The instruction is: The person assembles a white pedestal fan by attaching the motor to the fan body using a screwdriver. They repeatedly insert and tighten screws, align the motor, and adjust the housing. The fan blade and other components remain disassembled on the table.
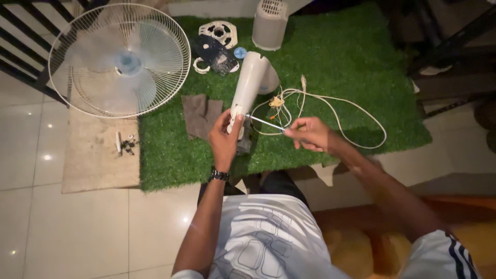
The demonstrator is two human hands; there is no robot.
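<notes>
Near the frame's centre, the left hand (225,140) grips the lower end of a cream fan housing (250,87), arm raised upright. The right hand (308,134) is closed on a screwdriver (265,122), its tip at the housing's base, elbow bent outward. Beyond, on the green mat (330,67), lie a cord (330,106), loose covers and, upper left, the grille (120,59): the fan seems already mostly apart, with this housing not yet opened.

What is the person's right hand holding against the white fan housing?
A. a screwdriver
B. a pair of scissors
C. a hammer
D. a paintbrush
A: the right hand grips a screwdriver, its thin metal shaft reaching the white fan housing held by the left hand.
</notes>
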